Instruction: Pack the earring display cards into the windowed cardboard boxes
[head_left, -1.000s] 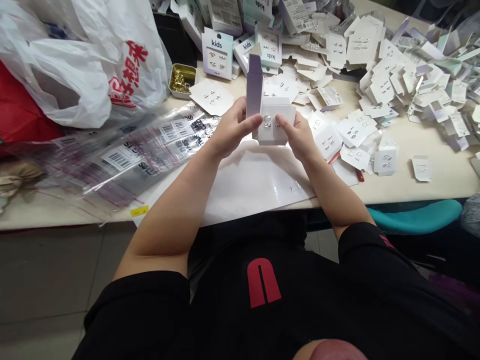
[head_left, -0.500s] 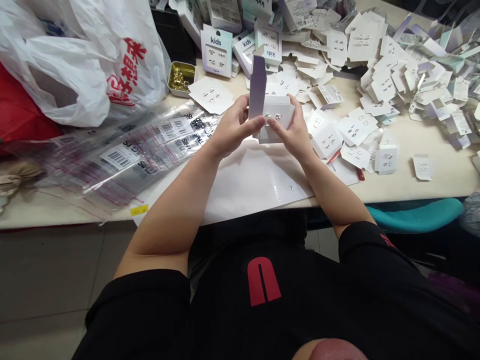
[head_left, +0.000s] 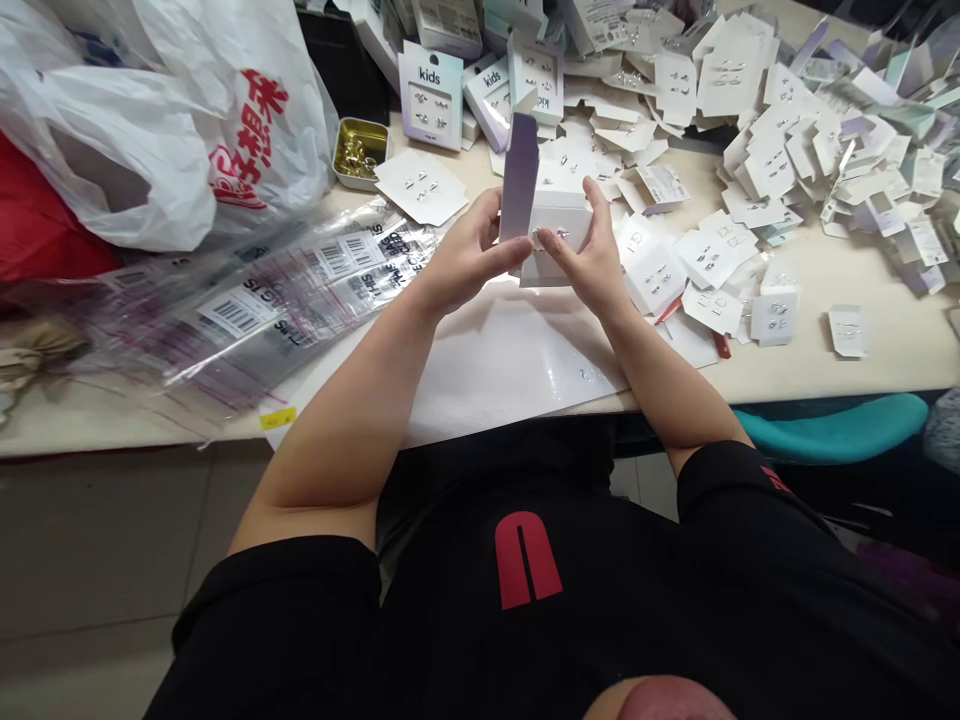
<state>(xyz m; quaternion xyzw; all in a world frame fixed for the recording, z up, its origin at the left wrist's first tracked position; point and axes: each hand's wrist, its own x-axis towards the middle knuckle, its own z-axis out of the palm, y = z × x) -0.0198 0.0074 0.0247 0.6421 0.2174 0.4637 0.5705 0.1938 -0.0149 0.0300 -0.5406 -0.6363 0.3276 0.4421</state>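
Above the front middle of the table, my left hand [head_left: 469,255] grips a small open box [head_left: 519,175] by its side, its purple panel standing upright. My right hand [head_left: 598,268] is closed on a white jewellery card [head_left: 574,210] at the box, fingers behind and thumb pressing on its face. Small silvery ring-like pieces [head_left: 562,232] show on the card beside my right thumb. My fingers hide part of the card, and I cannot tell how far it sits inside the box. A white sheet [head_left: 480,370] lies below my hands.
Finished-looking "kids" boxes [head_left: 431,95] stand behind. Loose jewellery cards [head_left: 765,165] are heaped to the right. A tin [head_left: 362,152] of gold-coloured pieces, clear printed plastic bags [head_left: 300,290] and a white carrier bag [head_left: 172,110] lie left. A teal chair edge [head_left: 840,430] is at right.
The box and card have shifted very slightly right. My right fingers have straightened a little at the card's far edge, while the thumb stays on its face.
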